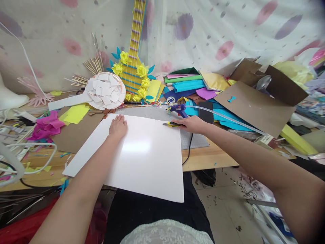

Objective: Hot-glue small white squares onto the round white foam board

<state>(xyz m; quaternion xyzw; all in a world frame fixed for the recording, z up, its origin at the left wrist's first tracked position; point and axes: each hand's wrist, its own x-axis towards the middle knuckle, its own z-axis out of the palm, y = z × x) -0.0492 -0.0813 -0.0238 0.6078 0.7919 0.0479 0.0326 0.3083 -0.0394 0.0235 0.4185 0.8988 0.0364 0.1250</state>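
Note:
A large white board [149, 166] lies over the front of the table, its near edge jutting past the tabletop above my lap. Flat on its upper left part rests my left hand [118, 126], empty and with fingers stretched out. My right hand [191, 124] grips a yellow and black utility knife [173, 124] at the board's upper right corner, the knife pointing left. Whether the tip touches the board I cannot tell. Just behind my right hand sits a blue glue gun [179, 109] with a long clear glue stick [223, 117] in it.
A grey cutting mat [196, 142] lies partly under the board. Behind stand a yellow paper guitar [133, 73] and a round white cardboard piece [106, 89] with a handle. Coloured paper [189, 85] and brown cardboard [256, 105] are heaped at right. White cables [38, 145] run at left.

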